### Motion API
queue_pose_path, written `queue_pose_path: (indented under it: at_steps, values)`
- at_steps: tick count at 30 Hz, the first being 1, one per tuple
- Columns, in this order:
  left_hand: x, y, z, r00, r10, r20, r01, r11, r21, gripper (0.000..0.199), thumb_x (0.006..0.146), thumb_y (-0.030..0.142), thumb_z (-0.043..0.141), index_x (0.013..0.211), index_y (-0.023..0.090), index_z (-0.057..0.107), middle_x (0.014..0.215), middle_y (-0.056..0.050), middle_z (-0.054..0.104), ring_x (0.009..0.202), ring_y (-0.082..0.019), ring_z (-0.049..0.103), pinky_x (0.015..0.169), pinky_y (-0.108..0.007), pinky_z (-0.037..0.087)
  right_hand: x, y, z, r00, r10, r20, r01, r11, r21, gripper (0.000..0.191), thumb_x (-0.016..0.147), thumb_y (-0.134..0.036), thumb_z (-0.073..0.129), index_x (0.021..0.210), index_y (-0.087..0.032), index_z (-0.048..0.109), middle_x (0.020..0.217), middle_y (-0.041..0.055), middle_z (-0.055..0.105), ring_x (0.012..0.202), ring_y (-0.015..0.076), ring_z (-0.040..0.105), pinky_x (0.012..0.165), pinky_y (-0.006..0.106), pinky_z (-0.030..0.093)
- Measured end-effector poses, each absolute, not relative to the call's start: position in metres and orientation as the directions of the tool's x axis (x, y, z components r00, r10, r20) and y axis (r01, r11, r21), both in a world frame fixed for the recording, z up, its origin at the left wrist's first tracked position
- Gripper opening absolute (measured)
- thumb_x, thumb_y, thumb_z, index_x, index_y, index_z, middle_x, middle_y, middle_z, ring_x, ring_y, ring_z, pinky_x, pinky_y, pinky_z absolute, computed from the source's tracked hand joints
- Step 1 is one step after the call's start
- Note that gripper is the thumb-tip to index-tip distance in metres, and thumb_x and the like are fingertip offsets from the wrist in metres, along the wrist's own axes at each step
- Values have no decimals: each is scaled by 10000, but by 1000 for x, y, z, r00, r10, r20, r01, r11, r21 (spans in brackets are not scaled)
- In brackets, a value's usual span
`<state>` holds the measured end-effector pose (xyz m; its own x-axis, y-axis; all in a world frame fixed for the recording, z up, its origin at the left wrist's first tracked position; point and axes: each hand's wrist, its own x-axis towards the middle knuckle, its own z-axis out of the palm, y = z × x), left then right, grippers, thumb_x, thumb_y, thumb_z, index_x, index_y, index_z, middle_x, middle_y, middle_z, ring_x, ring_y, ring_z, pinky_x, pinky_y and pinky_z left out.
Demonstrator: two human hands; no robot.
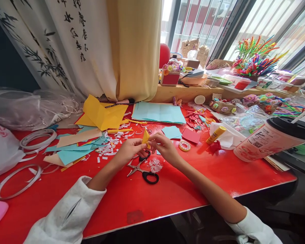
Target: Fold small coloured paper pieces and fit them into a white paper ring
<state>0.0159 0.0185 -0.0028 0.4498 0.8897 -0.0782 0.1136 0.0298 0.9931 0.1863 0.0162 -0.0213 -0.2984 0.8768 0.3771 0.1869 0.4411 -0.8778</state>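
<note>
Both hands were brought together over the middle of the glossy red table (132,200). A small folded piece of yellow paper (145,137) was pinched between them: the left hand (129,150) was closed on its lower edge with thumb and forefinger, and the right hand (164,145) was closed on it from the other side, the fingertips of the two hands nearly touching. The paper was held upright, a little above the table surface, with its pointed corner up. White sleeves were seen on both forearms.

Just below the hands, a pair of scissors with black handles (143,169) was laid open on the table, and a small heap of white paper scraps (155,165) was lying just beside its blades. A small round roll of tape (184,145) was placed near the right hand, and a yellow glue stick (216,134) was laid further to the right, on white plastic. Two small cut sheets, one light blue (171,131) and one red (191,135), were lying behind the right hand.

To the left of the hands, many white snippets (109,145) were scattered, with loose sheets of light blue and tan paper beside them. A large crumpled yellow sheet (103,115) and a stack of light blue sheets (159,112) were seen at the back of the table, near the curtain. A big paper cup with a black lid (271,139) was laid tilted at the right edge. Rings of white tape backing (37,139) were seen on the far left.
</note>
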Motion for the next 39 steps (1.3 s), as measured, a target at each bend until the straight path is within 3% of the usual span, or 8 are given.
queue_pose_path:
  at_steps: [6, 12, 18, 25, 30, 39]
  values:
    - [13, 19, -2, 473, 875, -103, 145, 38, 989, 265, 701, 391, 630, 753, 132, 612, 700, -29, 648, 598, -124, 605, 590, -240, 475, 184, 15, -23, -314, 875, 369, 165, 433, -886, 195, 822, -372, 529, 821, -183, 573, 834, 12, 452, 590, 68, 525, 516, 218, 505]
    - [14, 19, -2, 514, 846, -141, 173, 59, 983, 272, 715, 393, 604, 760, 125, 603, 625, -30, 631, 604, -147, 613, 628, -272, 475, 185, 17, -25, -329, 877, 351, 176, 422, -889, 154, 830, -338, 522, 905, -205, 540, 718, -27, 401, 541, 59, 482, 480, 194, 472]
    - [18, 15, -1, 472, 876, -96, 155, 25, 988, 281, 728, 387, 589, 830, 127, 619, 759, -39, 639, 632, -133, 596, 642, -275, 477, 188, 18, -25, -347, 881, 321, 133, 385, -913, 127, 845, -313, 495, 915, -207, 494, 689, -40, 411, 510, 59, 485, 451, 194, 449]
    - [20, 18, -8, 391, 920, -30, 101, -10, 995, 294, 729, 426, 601, 718, 134, 569, 681, -14, 626, 561, -116, 591, 591, -256, 483, 185, 18, -20, -330, 916, 226, -80, 212, -974, 231, 808, -336, 545, 941, -204, 409, 744, -29, 514, 581, 97, 587, 509, 242, 514]
    - [18, 21, -10, 387, 922, -19, 82, -13, 997, 290, 731, 425, 603, 744, 136, 581, 669, -7, 626, 554, -116, 597, 594, -256, 490, 183, 17, -18, -368, 916, 158, -78, 139, -987, 269, 746, -368, 619, 851, -171, 469, 667, -25, 555, 557, 105, 594, 525, 241, 502]
    - [18, 21, -11, 402, 915, -4, 93, -36, 995, 304, 789, 434, 529, 762, 135, 582, 689, -22, 630, 560, -125, 606, 590, -259, 493, 182, 16, -18, -349, 921, 173, -92, 150, -984, 217, 772, -363, 591, 815, -164, 517, 635, -28, 556, 510, 87, 572, 496, 227, 479]
